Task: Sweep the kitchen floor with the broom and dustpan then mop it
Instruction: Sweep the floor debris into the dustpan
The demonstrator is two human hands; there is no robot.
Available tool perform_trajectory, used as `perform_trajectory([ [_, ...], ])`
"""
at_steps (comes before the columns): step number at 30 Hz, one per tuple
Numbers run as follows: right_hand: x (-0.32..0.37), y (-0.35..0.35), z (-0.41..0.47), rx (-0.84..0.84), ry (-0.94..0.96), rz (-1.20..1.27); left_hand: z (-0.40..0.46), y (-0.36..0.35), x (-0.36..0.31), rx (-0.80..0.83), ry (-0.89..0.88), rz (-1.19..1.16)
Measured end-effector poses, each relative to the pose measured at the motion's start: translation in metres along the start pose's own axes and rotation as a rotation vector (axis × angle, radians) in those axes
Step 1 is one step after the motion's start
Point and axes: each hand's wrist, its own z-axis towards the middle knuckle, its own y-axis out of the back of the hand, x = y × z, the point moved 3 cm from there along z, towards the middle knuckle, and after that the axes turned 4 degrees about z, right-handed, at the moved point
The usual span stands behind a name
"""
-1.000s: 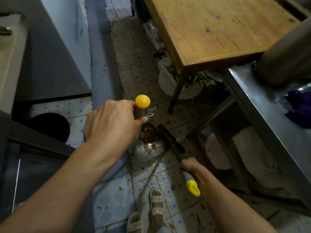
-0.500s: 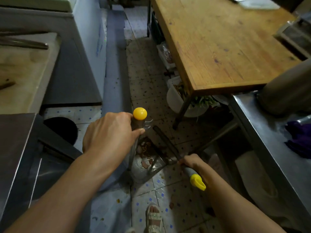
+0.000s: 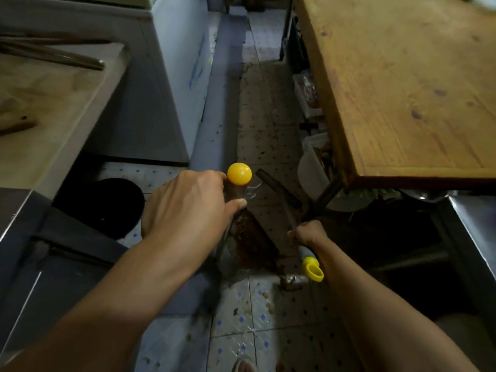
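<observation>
Sweeping was under way: left hand point(image 3: 185, 210) clamped on the dustpan point(image 3: 249, 237) handle, right hand point(image 3: 308, 234) clamped on the broom point(image 3: 279, 189), pan seemingly holding scraps on the floor point(image 3: 257, 312); next likely meant brushing remaining bits in.

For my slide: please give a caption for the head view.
Left hand grips dustpan handle, right hand grips broom handle.

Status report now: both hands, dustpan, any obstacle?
Left hand grips dustpan handle. Right hand grips broom. Dustpan holds debris. Table leg close ahead.
</observation>
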Motion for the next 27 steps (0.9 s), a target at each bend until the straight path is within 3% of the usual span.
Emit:
perform_trajectory([
  [5,0.002,0.005,0.043,-0.018,0.042,-0.058,0.020,-0.021,-0.008,-0.019,0.034,-0.011],
  [11,-0.020,-0.011,0.055,0.085,0.036,-0.165,0.018,-0.029,-0.012,-0.048,0.022,0.023],
  [27,-0.101,-0.041,-0.091,0.183,0.003,-0.262,-0.098,0.009,0.005,0.041,0.042,0.001],
])
